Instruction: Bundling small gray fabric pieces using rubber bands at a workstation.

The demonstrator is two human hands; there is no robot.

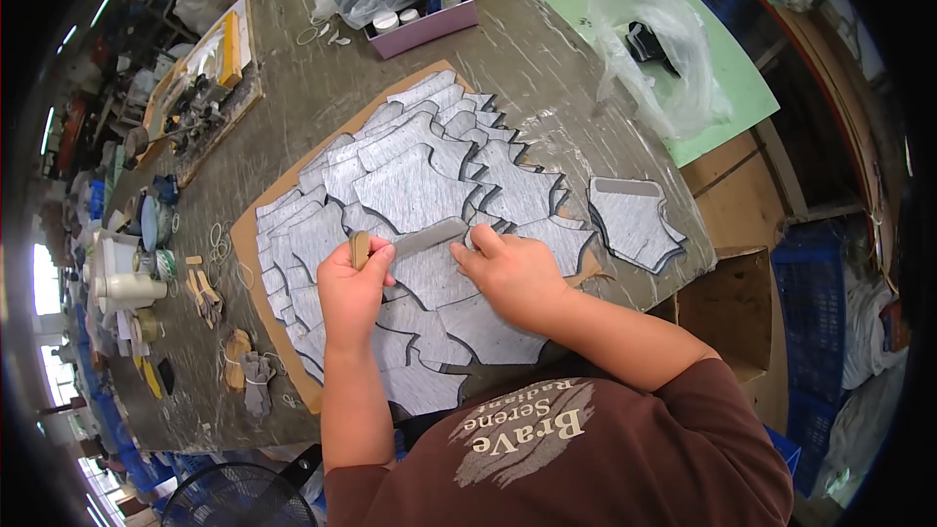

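A narrow grey strip [429,236] with rounded ends lies across one of the grey fabric-like cut pieces [415,185], between my hands. My left hand [353,283] is closed around a small tan piece [360,250] that sticks up past the fingers; its fingertips are at the strip's left end. With its fingers bent and pinched together, my right hand [508,268] grips the strip's right end. Many such dark-edged cut pieces overlap in rows beneath both hands, on a brown board [244,244]. Apart from them, to the right, another cut piece [634,224] bears a similar grey strip [628,187] along its top.
A purple box [425,31] with jars stands at the far side. At the far right, a clear plastic bag [654,59] lies on a green sheet [747,93]. Rubber bands, clips and a white container [122,263] are on the left. Blue crates [815,303] stand right of the table.
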